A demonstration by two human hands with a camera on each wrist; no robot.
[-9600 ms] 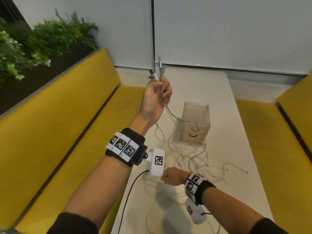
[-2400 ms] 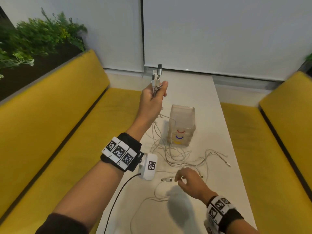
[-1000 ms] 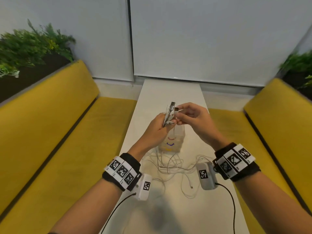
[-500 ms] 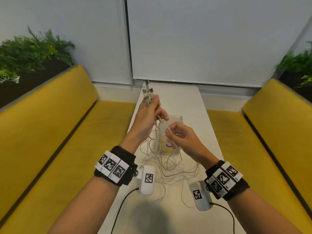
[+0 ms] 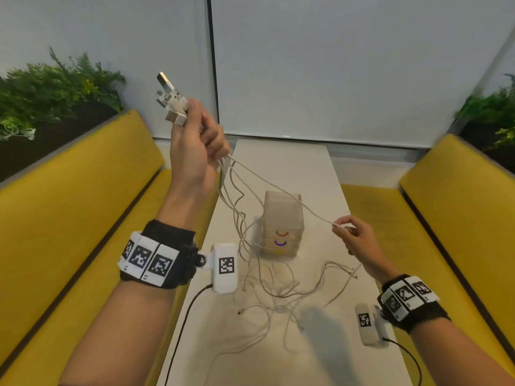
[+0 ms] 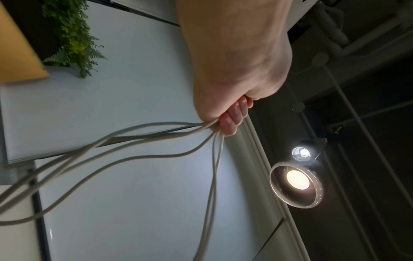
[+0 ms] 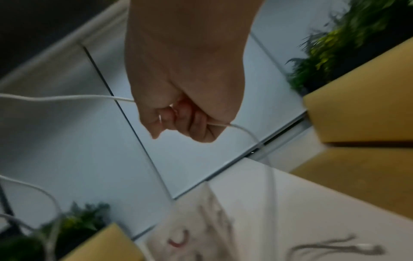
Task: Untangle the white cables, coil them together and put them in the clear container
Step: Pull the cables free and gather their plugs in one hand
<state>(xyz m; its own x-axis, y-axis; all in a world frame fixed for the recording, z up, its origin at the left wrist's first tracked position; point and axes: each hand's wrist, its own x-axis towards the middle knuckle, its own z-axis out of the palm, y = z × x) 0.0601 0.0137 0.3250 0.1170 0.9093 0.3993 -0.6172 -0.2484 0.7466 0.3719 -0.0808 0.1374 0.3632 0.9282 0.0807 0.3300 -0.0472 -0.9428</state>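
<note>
My left hand [image 5: 200, 140] is raised high and grips a bundle of white cables just below their USB plugs [image 5: 171, 98], which stick up above the fist. The strands hang from that left hand [image 6: 225, 121] down to a loose tangle of white cables [image 5: 281, 291] on the white table [image 5: 281, 162]. One white cable [image 5: 278, 190] stretches taut from the fist across to my right hand [image 5: 351, 232], which pinches it out to the right. In the right wrist view that cable [image 7: 67, 98] passes through the curled right hand [image 7: 178, 120]. The clear container [image 5: 282, 221] stands upright behind the tangle.
Yellow bench seats [image 5: 69, 207] run along both sides of the narrow table, with another yellow seat [image 5: 459, 201] on the right. Green plants [image 5: 53, 93] sit behind the left backrest. Black wrist-camera leads [image 5: 184, 324] trail over the table's near end.
My left hand has risen higher with the plug bundle. My right hand has slid down and out to the right along one cable, pulling it taut away from the rest.
</note>
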